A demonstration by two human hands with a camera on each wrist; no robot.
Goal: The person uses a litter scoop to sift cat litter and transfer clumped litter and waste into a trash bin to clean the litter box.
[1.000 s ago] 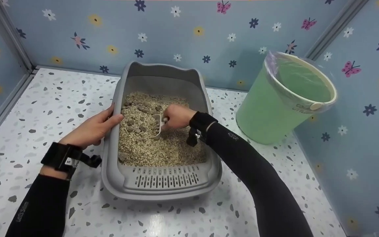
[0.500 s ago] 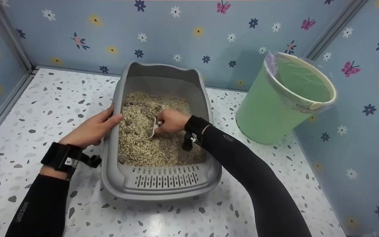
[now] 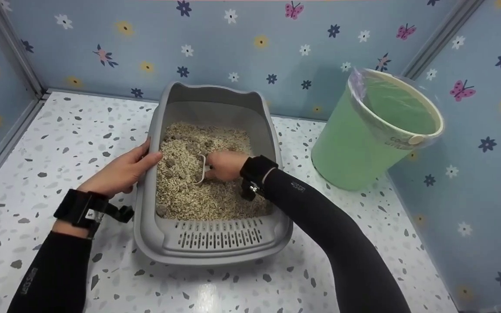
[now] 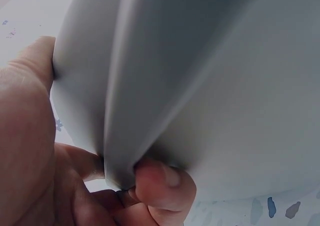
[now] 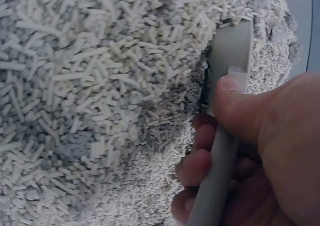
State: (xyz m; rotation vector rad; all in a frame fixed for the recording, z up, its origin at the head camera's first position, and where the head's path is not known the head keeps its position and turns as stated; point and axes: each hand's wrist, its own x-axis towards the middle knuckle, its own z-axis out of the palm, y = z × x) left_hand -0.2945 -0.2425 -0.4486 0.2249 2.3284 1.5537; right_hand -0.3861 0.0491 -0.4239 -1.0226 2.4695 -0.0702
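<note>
Scoop [image 3: 201,167] lower, green bin [image 3: 374,130] alongside

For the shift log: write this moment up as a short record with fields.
Setting: speckled floor, flowered blue walls
Litter box: grey, filled with pale pellet litter and some darker clumps
Left hand: grips the box's left rim, thumb over the edge
Right hand: holds the scoop by its handle, scoop head dug into the litter
Bin: green, lined with a clear bag, right of the box, apart from it
</note>
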